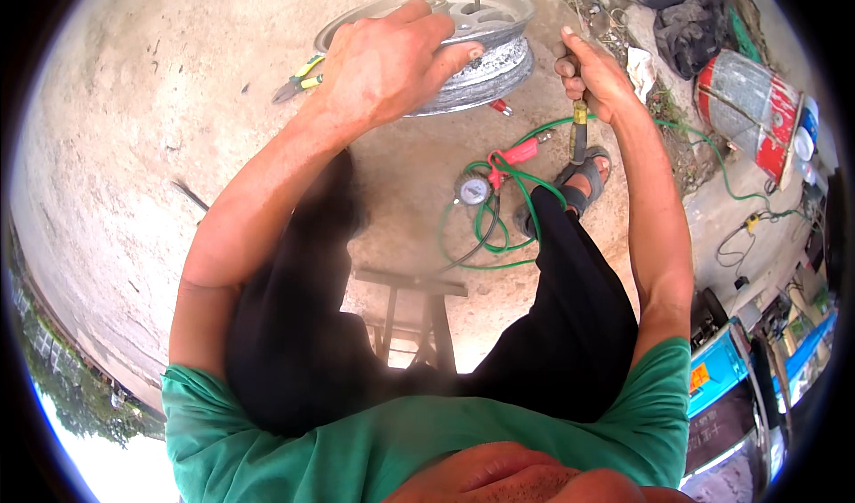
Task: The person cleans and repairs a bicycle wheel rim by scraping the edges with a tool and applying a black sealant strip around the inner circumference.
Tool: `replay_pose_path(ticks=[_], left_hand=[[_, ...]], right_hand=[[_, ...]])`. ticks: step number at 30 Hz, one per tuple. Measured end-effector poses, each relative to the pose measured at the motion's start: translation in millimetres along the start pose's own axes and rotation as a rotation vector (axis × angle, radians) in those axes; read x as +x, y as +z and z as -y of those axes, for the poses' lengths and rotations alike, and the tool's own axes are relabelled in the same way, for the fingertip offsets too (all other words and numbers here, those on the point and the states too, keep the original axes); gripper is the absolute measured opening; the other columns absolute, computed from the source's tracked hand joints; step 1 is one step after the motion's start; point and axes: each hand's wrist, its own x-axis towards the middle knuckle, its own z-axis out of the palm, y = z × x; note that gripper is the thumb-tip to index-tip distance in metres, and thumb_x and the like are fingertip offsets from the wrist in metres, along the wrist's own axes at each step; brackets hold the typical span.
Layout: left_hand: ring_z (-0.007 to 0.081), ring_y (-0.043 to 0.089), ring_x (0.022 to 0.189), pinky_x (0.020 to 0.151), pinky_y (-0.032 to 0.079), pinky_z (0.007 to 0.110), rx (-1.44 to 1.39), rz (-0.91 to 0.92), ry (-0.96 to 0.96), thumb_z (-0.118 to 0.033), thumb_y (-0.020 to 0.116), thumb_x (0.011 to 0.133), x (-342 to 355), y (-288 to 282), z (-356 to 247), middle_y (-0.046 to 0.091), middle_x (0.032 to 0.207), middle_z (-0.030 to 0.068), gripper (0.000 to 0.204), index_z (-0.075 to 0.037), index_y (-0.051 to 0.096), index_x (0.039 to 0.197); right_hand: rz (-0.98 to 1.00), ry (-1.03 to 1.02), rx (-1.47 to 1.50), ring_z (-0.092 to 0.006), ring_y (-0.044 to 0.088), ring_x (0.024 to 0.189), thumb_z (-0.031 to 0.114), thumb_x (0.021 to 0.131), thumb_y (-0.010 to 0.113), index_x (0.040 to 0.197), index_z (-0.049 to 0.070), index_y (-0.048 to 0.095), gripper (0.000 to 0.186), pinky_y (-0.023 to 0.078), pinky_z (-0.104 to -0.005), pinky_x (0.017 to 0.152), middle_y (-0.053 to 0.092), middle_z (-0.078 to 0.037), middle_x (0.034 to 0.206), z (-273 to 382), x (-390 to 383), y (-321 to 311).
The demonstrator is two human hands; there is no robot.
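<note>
A grey metal wheel rim without a tyre lies tilted on the ground at the far middle. My left hand grips its near left edge, fingers over the top and thumb along the side. In my right hand, held to the right of the rim, is a tool with a yellow and black handle, its lower end pointing down toward my foot. The fingers are curled round it with the thumb raised; its other end is hidden. Pliers with yellow-green grips lie left of the rim.
Between my feet lies a tyre inflator with a round gauge and a coiled green hose running off right. A small red object sits by the rim. A stool stands below; a red and grey drum lies right.
</note>
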Motion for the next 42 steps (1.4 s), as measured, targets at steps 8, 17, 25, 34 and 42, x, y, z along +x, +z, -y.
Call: replay_pose_path(ticks=[8,17,25,34,42], left_hand=[[0.0338,0.069,0.077,0.065,0.055,0.046,0.023,-0.012,-0.027,-0.046,0.065,0.097,4,-2,5,0.066,0.087,0.0082,0.038,-0.009,0.072,0.095],[0.0337,0.069,0.080,0.069,0.055,0.046,0.058,-0.013,-0.031,-0.047,0.065,0.098,-5,4,-4,0.068,0.089,0.0083,0.039,-0.009,0.073,0.098],[0.0333,0.069,0.082,0.071,0.055,0.045,0.086,0.001,-0.064,-0.050,0.065,0.097,-6,7,-5,0.067,0.089,0.0089,0.042,-0.009,0.073,0.098],[0.0329,0.070,0.081,0.070,0.056,0.045,0.089,-0.013,-0.024,-0.049,0.066,0.096,-9,9,-6,0.068,0.090,0.0083,0.040,-0.010,0.073,0.097],[0.0325,0.070,0.080,0.068,0.056,0.044,0.085,-0.029,0.014,-0.048,0.068,0.095,-10,9,-6,0.068,0.090,0.0071,0.039,-0.010,0.073,0.096]], right_hand=[[-0.178,0.061,-0.010,-0.0159,0.054,0.062,0.054,0.107,0.048,0.111,0.003,0.058,0.053,0.048,-0.0326,0.063,0.061,-0.006,0.086,-50,13,-13],[-0.089,-0.239,-0.509,-0.0266,0.061,0.097,0.054,0.102,0.042,0.127,-0.001,0.061,0.063,0.048,-0.0404,0.090,0.064,-0.013,0.108,-56,6,6],[-0.146,-0.730,-0.992,-0.0382,0.060,0.113,0.037,0.097,0.061,0.119,0.005,0.069,0.040,0.047,-0.0460,0.099,0.066,-0.020,0.116,-129,16,-9],[-0.037,-0.741,-1.289,-0.0356,0.057,0.119,0.023,0.084,0.077,0.120,0.008,0.067,0.040,0.046,-0.0468,0.103,0.062,-0.013,0.120,-158,7,24],[-0.078,-0.595,-1.489,-0.0310,0.054,0.123,0.012,0.082,0.065,0.115,0.012,0.072,0.034,0.044,-0.0453,0.103,0.060,-0.011,0.122,-164,8,-6]])
